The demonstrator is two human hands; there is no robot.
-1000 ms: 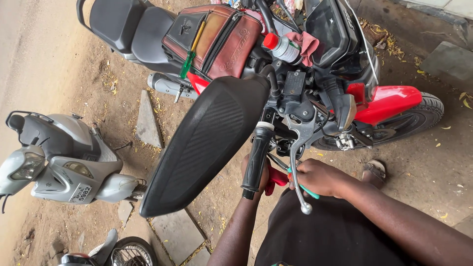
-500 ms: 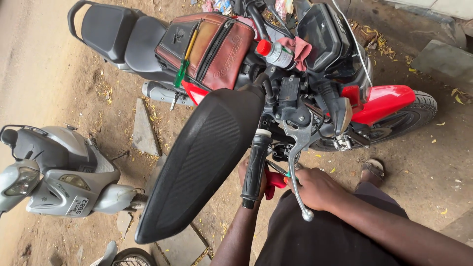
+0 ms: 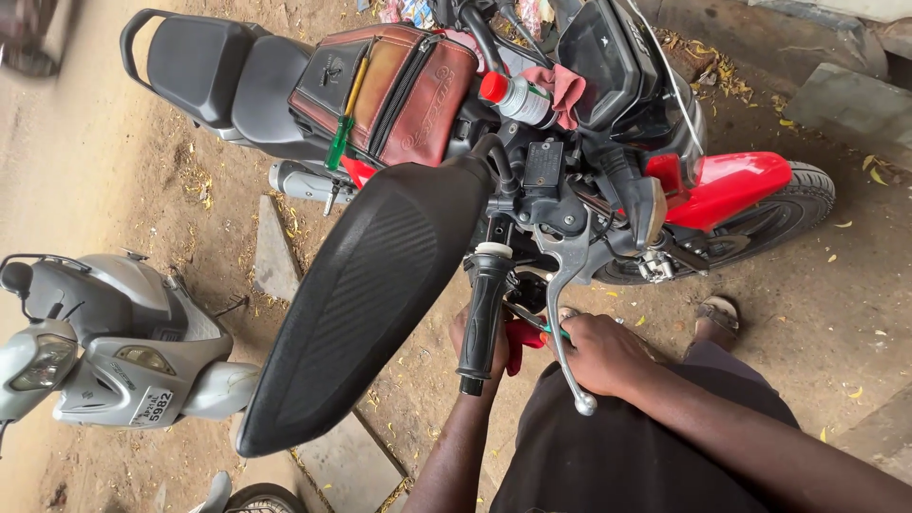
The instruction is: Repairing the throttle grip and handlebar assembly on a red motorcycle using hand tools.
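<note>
My right hand (image 3: 603, 353) is closed around a slim tool with a green handle (image 3: 549, 329), just below the silver brake lever (image 3: 560, 313) of a red motorcycle. My left hand (image 3: 458, 334) is mostly hidden behind the black handlebar grip (image 3: 482, 318); it seems to hold red-handled pliers (image 3: 521, 340) under the bar. A black mirror back (image 3: 361, 294) fills the middle of the view. Both hands work near the switch housing (image 3: 546, 195).
A brown tank bag (image 3: 399, 90) with a green screwdriver (image 3: 339, 142) lies on the motorcycle, beside a red-capped bottle (image 3: 513, 95) and a pink rag (image 3: 570, 85). A grey scooter (image 3: 104, 347) stands at left. Sandalled foot (image 3: 717, 313) on dirt; stone slabs (image 3: 275, 252) underfoot.
The view has shifted down and left, so the motorcycle sits lower in frame. My hands stay under the grip and lever with little visible movement.
</note>
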